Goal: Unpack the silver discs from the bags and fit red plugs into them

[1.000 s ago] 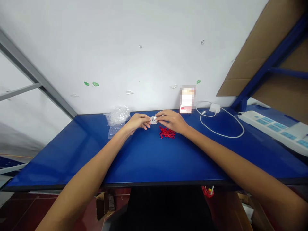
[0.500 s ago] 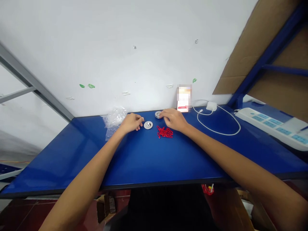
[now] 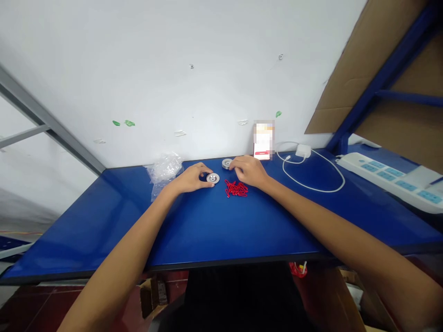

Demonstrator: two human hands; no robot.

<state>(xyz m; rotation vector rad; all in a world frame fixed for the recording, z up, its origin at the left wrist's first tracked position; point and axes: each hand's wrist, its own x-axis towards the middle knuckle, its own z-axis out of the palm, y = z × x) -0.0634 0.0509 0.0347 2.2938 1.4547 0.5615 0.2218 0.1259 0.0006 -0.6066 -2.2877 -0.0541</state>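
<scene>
A round silver metal disc with a recessed centre sits between the thumb and fingers of my left hand, which grips its left side. My right hand is closed, its fingers bent down at the right edge of a second round silver metal piece. Whether those fingertips grip anything cannot be seen. Just below my right hand lies a small pile of red cord loops on the blue table.
Crumpled clear plastic bags lie left of my left hand. A lit phone leans on the wall behind my right hand. Farther right are a white charger with a looped cable and a white power strip.
My left hand has moved slightly right and its thumb and fingers have closed around the near disc. My right hand stays beside the second round piece.
</scene>
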